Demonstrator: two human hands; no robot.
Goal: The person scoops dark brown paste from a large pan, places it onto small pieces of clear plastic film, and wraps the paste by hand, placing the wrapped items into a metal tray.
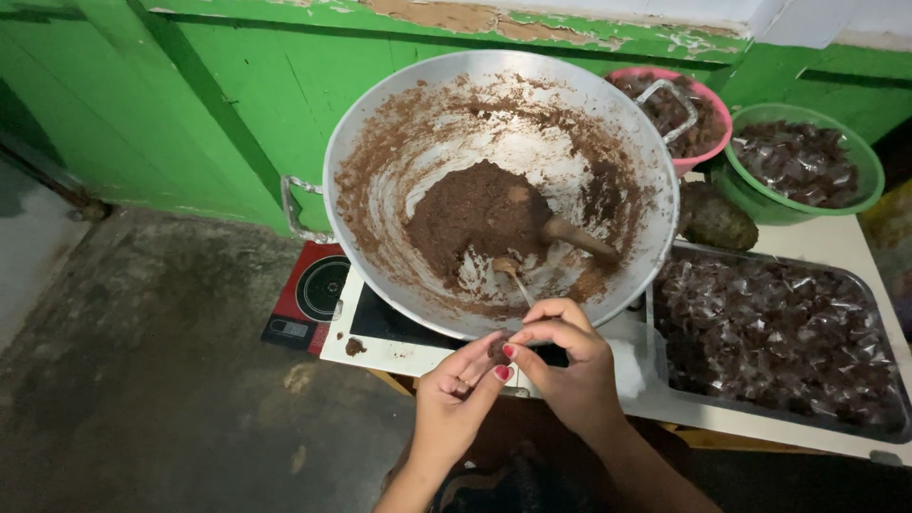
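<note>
1. The left hand (pixel 454 394) and right hand (pixel 567 366) meet at the near edge of the bench (pixel 860 249), fingers (pixel 532 332) of both pinched together on a small brown lump (pixel 497 350) of paste.
2. Just beyond them a large metal wok (pixel 501 190) tilts toward the camera; it holds a mound of brown paste (pixel 478 217), with smears up its sides.
3. A wooden spoon (pixel 579 237) and a smaller spoon (pixel 509 273) lie in the wok.
4. At the right, a metal tray (pixel 665 313) is full of dark pieces wrapped in clear film.
5. At the far right, a pink basin (pixel 708 157) and a green basin (pixel 760 204) hold more wrapped pieces.
6. A red induction cooker (pixel 309 294) sits left of the bench.
</note>
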